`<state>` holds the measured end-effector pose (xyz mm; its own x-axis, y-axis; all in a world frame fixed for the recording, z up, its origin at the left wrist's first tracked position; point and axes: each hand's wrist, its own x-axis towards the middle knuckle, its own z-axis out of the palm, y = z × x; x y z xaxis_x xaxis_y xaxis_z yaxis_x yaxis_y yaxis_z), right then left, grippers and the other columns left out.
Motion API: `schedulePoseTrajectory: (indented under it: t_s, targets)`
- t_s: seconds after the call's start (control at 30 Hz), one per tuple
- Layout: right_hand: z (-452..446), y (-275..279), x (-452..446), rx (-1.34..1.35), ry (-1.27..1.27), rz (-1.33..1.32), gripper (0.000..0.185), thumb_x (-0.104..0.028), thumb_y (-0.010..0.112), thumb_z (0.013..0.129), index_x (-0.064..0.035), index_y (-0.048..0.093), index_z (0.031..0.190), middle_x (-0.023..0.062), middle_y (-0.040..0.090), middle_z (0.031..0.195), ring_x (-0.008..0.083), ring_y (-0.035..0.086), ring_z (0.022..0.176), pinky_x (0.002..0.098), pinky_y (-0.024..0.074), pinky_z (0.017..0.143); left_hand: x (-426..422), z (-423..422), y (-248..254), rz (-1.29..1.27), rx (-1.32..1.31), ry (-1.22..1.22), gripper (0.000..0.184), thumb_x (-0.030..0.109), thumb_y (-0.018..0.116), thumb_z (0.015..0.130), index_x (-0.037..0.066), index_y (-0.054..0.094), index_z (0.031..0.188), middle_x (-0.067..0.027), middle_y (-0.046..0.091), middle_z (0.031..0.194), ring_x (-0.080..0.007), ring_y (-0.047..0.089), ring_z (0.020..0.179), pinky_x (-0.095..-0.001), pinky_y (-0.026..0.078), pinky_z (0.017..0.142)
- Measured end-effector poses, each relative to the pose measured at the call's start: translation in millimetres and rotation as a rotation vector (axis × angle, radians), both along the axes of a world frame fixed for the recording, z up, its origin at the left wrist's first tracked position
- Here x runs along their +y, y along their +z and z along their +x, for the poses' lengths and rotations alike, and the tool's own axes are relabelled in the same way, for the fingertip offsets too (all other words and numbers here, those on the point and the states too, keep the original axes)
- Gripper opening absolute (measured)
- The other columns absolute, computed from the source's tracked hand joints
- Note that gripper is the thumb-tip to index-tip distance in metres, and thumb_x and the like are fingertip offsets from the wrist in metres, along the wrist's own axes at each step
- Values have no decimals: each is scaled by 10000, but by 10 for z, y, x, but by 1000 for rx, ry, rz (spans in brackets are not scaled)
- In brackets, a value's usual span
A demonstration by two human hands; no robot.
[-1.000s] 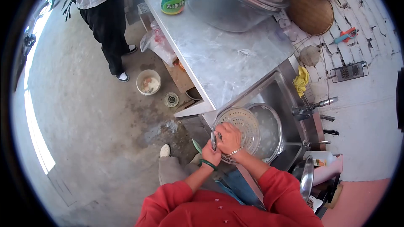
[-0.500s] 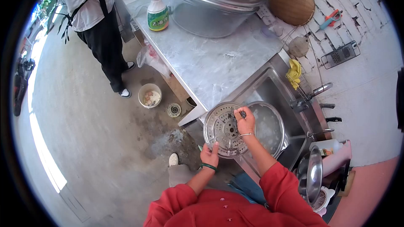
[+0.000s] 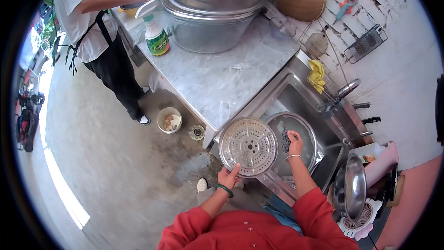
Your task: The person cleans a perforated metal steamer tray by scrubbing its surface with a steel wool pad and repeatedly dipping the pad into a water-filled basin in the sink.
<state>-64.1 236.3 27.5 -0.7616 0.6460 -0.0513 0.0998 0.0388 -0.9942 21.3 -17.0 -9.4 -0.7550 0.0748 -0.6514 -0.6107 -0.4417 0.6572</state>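
My left hand (image 3: 229,177) grips the near edge of a round metal steamer tray (image 3: 240,135) full of holes, thumb on top. The tray is held over the sink's front left corner, its face turned up. In my right hand (image 3: 295,144) is a dark grey steel wool scrubber (image 3: 285,140), pinched by closed fingers. That hand is right of the tray, above a round metal basin (image 3: 316,144) of cloudy water in the sink.
The steel sink (image 3: 292,91) has a faucet (image 3: 348,89) at its right. A marble-look counter (image 3: 208,83) carries a spray bottle (image 3: 156,39) and a large metal pot (image 3: 208,32). Another person (image 3: 99,32) stands at the far left. A bucket (image 3: 169,120) sits on the floor.
My right hand has moved with the scrubber from the tray's surface rightward over the basin. My left hand still holds the tray. The other person's arm now shows over the counter.
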Motion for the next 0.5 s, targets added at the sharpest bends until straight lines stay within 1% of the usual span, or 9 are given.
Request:
schedulePoseTrajectory:
  t_s: [0.13, 0.2, 0.23, 0.27, 0.3, 0.33, 0.4, 0.43, 0.5]
  targets:
    - [468, -331, 680, -722, -72, 621, 332, -280, 733, 697, -22, 651, 889, 169, 650, 870, 305, 610, 850, 373, 461, 764, -146, -92, -31, -88, 138, 82, 351, 268, 702, 818, 0, 532, 970, -54, 634, 804, -98, 606, 673, -230, 499, 513]
    - [798, -771, 866, -751, -37, 896, 315, -256, 701, 695, -20, 652, 897, 219, 637, 864, 399, 593, 839, 434, 456, 770, -211, -168, -159, -81, 182, 111, 325, 251, 700, 822, 8, 530, 954, -41, 629, 762, -86, 590, 635, -221, 477, 515]
    - [878, -848, 798, -749, -30, 886, 315, -256, 701, 695, -20, 652, 897, 219, 637, 864, 399, 593, 839, 434, 456, 770, -237, -215, -181, -169, 157, 112, 317, 242, 698, 824, 11, 529, 960, -39, 626, 746, -86, 587, 620, -221, 477, 516]
    - [939, -935, 712, -891, 123, 955, 282, -205, 685, 695, -13, 651, 898, 200, 640, 856, 370, 599, 819, 415, 460, 759, -250, -258, -200, -253, 134, 111, 309, 234, 695, 827, 13, 528, 965, -37, 624, 731, -86, 584, 605, -220, 477, 517]
    - [973, -1005, 684, -1032, 280, 1021, 253, -154, 668, 694, -6, 651, 899, 181, 642, 847, 342, 604, 800, 396, 464, 748, -255, -297, -177, -215, 151, 111, 284, 230, 691, 828, 12, 548, 942, -41, 624, 720, -85, 580, 582, -222, 478, 490]
    - [938, -1068, 688, -1030, 279, 1016, 253, -154, 668, 694, -6, 651, 899, 181, 642, 847, 342, 604, 800, 396, 464, 748, -247, -302, -151, -219, 154, 109, 284, 230, 691, 828, 12, 548, 942, -41, 624, 720, -85, 580, 582, -222, 478, 490]
    - [795, -1174, 691, -823, 5, -270, 239, -58, 640, 666, 8, 651, 894, 125, 636, 830, 278, 600, 763, 365, 471, 714, -225, -317, -55, -293, 141, -52, 251, 229, 679, 833, 9, 573, 892, -43, 627, 718, -92, 587, 585, -225, 480, 453]
    - [708, -1071, 646, -560, -63, -401, 253, -14, 649, 637, 14, 651, 889, 87, 624, 812, 221, 582, 710, 345, 468, 669, -180, -313, -33, -290, 148, -56, 251, 229, 679, 833, 9, 573, 892, -43, 627, 718, -92, 587, 585, -225, 480, 453]
    - [496, -1043, 726, -350, -285, -245, 235, 9, 645, 653, 0, 655, 887, 82, 633, 792, 203, 586, 681, 326, 468, 655, -63, -230, -14, -236, 110, -84, 232, 221, 668, 837, 5, 585, 844, -49, 628, 712, -104, 590, 569, -236, 499, 440]
